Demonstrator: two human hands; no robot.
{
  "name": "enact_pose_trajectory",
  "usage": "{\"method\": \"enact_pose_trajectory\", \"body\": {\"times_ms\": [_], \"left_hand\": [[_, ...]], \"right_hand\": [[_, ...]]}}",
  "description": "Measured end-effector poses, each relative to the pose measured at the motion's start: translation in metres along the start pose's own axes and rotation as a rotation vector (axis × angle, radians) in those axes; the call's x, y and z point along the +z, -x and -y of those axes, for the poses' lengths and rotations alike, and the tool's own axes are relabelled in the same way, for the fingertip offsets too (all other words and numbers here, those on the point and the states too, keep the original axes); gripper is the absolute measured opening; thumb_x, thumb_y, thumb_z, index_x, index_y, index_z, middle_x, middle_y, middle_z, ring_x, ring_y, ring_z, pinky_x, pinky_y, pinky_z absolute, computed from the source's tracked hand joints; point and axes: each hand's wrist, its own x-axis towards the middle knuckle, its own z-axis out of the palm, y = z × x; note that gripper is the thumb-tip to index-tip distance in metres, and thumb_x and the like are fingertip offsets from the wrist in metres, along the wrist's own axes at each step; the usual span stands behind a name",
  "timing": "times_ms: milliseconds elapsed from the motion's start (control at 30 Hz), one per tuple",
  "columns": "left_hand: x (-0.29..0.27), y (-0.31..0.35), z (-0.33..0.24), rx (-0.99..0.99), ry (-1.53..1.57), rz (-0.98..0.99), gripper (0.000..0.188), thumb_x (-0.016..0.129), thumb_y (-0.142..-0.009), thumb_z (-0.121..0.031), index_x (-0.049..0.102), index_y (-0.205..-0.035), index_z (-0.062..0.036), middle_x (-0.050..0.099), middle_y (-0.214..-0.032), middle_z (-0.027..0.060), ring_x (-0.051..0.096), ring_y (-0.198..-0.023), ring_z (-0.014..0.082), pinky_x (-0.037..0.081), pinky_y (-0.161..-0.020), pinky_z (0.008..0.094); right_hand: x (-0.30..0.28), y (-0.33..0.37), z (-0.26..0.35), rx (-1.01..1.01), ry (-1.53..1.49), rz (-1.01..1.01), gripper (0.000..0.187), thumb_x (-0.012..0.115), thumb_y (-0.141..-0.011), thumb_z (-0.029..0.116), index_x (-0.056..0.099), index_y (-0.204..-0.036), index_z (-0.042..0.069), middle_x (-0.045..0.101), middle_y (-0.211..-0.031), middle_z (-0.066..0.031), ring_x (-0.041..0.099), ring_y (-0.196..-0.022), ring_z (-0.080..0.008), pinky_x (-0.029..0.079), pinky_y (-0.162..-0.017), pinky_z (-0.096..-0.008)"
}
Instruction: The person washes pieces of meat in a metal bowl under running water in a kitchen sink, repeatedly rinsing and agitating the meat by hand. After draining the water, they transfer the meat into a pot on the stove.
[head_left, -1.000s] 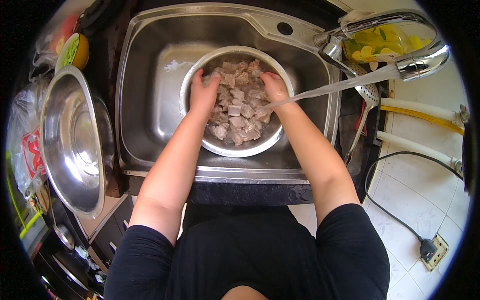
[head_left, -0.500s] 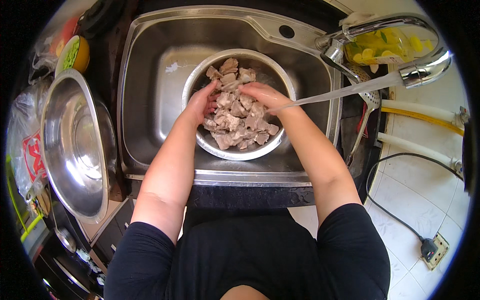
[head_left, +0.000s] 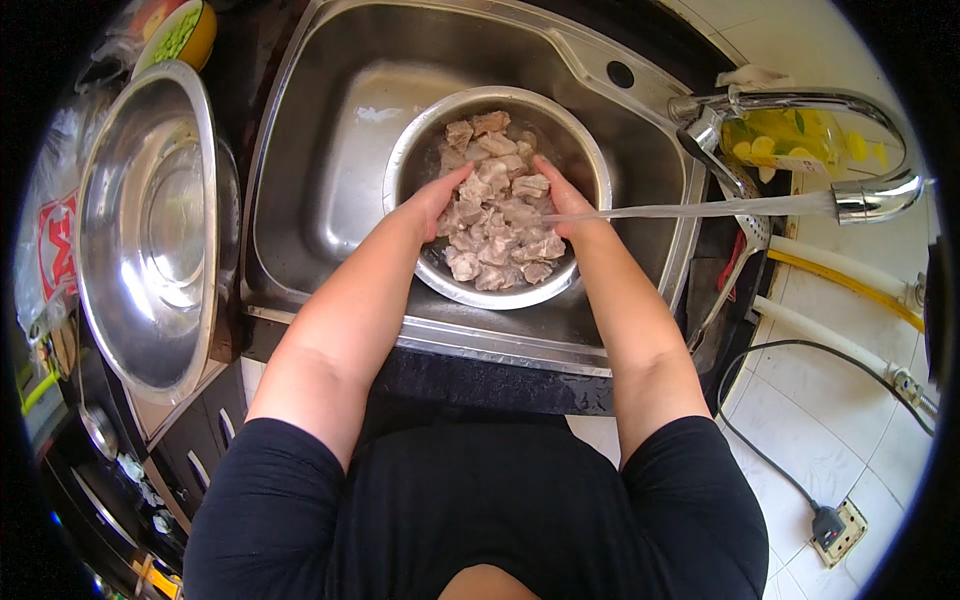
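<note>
Fingers together and cupped, the left hand (head_left: 432,203) and right hand (head_left: 562,203) press in on pale meat chunks (head_left: 497,205) from either side. The meat fills a steel bowl (head_left: 590,160) inside the sink (head_left: 330,150). A tap (head_left: 870,195) beside the sink streams water onto the right hand; a large empty steel basin (head_left: 150,230) stands left of the sink.

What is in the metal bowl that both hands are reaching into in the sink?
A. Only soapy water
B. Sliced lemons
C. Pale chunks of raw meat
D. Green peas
C: the metal bowl in the sink holds pale pinkish-grey meat chunks, with the left hand and right hand pressing in on the pile from either side.
</note>
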Motion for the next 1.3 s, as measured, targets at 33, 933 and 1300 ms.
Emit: {"method": "enact_pose_trajectory", "body": {"times_ms": [33,933,1300], "left_hand": [[0.004,0.004,0.001,-0.045,0.005,0.066,0.063,0.054,-0.081,-0.051,0.044,-0.127,-0.0090,0.049,-0.125,0.0112,0.049,-0.112,0.0248,0.039,-0.096,0.0384],[0.011,0.015,-0.007,-0.044,0.128,0.204,0.056,0.053,-0.082,-0.049,0.050,-0.121,-0.0098,0.054,-0.120,0.0101,0.052,-0.108,0.0256,0.040,-0.094,0.0411],[0.004,0.015,-0.016,0.642,-0.536,-0.278,0.036,0.069,-0.073,-0.023,0.061,-0.099,0.0021,0.064,-0.091,0.0087,0.059,-0.081,0.0155,0.046,-0.072,0.0265]], "right_hand": [[0.004,0.009,0.004,0.083,-0.056,0.114,0.055,0.057,-0.080,0.046,0.049,-0.121,0.011,0.053,-0.118,-0.0100,0.052,-0.107,-0.0246,0.039,-0.095,-0.0412],[0.026,0.040,0.013,-0.120,-0.099,0.070,0.056,0.047,-0.084,0.049,0.045,-0.123,0.009,0.049,-0.123,-0.0105,0.046,-0.112,-0.0277,0.035,-0.096,-0.0446],[0.015,0.102,0.026,-0.425,0.402,-0.122,0.029,0.055,-0.086,0.019,0.052,-0.108,0.002,0.060,-0.098,-0.0078,0.058,-0.084,-0.0150,0.048,-0.067,-0.0283]]}}
